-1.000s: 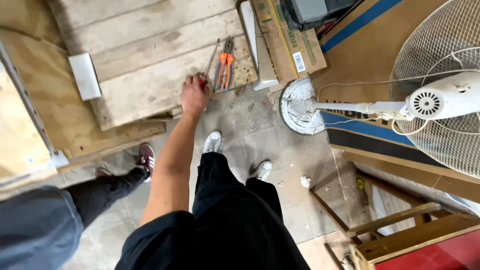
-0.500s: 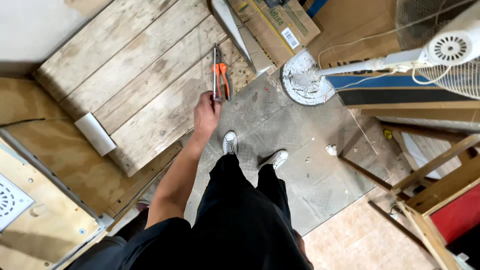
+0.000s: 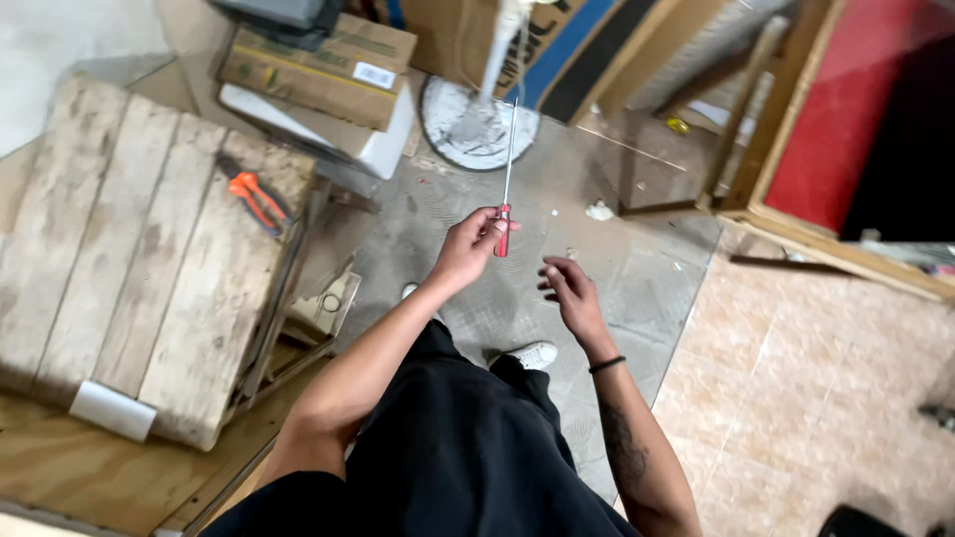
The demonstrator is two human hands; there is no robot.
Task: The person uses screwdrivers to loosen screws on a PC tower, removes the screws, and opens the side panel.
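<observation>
Overhead, seen from a head-worn camera: left hand [image 3: 466,251] raised above a grey concrete floor [image 3: 647,268], fingers [image 3: 489,225] pinched around the red plastic handle of a long, thin-shafted steel screwdriver [image 3: 505,184]. Long axis of the tool nearly straight away from the body, tip toward the round white base of a standing fan [image 3: 479,124], handle end nearest the wearer. Right hand [image 3: 569,288] empty, just beside and slightly below the handle, fingers loosely spread and curled, touching nothing; black band at that wrist. Off to the left, well apart, orange-handled pliers [image 3: 256,200] flat on a weathered wooden pallet surface [image 3: 119,259], brown cardboard boxes [image 3: 318,65] stacked beyond. White sneakers [image 3: 532,355] and black trousers below.
</observation>
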